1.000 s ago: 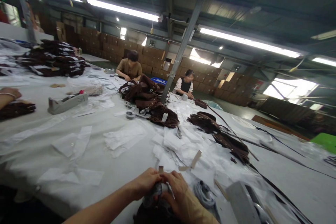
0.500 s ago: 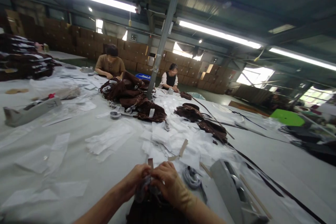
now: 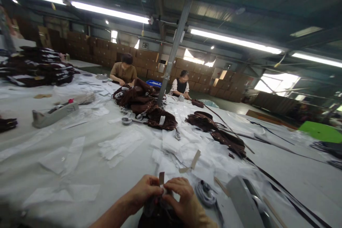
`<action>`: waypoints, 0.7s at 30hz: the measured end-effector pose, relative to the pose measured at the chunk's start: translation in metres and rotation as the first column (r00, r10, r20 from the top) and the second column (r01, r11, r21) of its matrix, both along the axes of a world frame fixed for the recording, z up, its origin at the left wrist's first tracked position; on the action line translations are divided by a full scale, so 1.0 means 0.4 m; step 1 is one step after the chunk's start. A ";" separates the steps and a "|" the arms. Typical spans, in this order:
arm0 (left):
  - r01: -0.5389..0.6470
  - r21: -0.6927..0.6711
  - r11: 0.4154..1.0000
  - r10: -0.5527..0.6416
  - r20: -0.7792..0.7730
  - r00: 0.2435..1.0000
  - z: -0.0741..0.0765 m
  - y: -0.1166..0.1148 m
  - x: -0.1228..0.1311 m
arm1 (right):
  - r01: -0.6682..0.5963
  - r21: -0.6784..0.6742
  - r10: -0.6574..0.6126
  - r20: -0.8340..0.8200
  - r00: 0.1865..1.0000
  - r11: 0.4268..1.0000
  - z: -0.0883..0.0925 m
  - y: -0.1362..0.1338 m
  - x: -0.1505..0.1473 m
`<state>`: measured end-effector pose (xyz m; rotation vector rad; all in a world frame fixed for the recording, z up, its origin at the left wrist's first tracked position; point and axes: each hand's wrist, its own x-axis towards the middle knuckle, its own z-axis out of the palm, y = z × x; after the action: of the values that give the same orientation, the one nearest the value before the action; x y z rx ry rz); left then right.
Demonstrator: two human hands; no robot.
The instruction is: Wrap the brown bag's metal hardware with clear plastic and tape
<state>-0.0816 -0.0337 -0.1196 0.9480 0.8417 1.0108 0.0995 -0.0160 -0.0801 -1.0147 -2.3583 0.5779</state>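
My left hand [image 3: 148, 189] and my right hand [image 3: 180, 194] meet low in the middle of the view, fingers bent and pinched together. A short brown strip [image 3: 161, 178] sticks up between the fingertips. Thin whitish wrapping [image 3: 165, 193] shows between the hands, partly covered by the fingers. Below them lies a dark brown item [image 3: 157, 217], cut off by the bottom edge, its shape unclear. Close to the right hand lies a coil of grey strap [image 3: 205, 194].
Grey tape dispensers stand at right [image 3: 248, 199] and left [image 3: 55, 114]. White paper sheets [image 3: 171, 142] are strewn over the table [image 3: 112, 185]. Brown fringed bags [image 3: 162, 117] lie around a metal post [image 3: 173, 50]. Two people [image 3: 125, 69] work across the table.
The camera view has turned left and up, so the scene sits further right and lower. My hands stay together at the strip, with the fingers slightly shifted.
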 end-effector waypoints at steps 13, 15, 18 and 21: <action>-0.076 -0.004 0.997 0.075 -0.123 0.990 0.017 -0.019 0.015 | -0.040 -0.001 0.040 0.044 0.998 0.999 0.048 0.015 -0.036; -0.135 -0.057 0.989 0.132 -0.051 0.990 0.010 -0.014 0.011 | -0.085 0.100 0.079 0.060 0.995 0.991 0.031 0.006 -0.031; -0.134 -0.115 0.984 0.139 0.041 0.989 0.003 -0.007 0.005 | -0.109 0.263 0.087 0.095 0.992 0.959 0.000 0.003 -0.021; -0.104 -0.167 0.980 0.128 0.137 0.982 -0.003 -0.002 -0.001 | -0.150 0.395 0.105 0.133 0.986 0.906 -0.024 0.007 -0.016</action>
<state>-0.0820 -0.0343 -0.1210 0.6866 0.8479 1.0834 0.0930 -0.0134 -0.0895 -0.7214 -2.5089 0.0667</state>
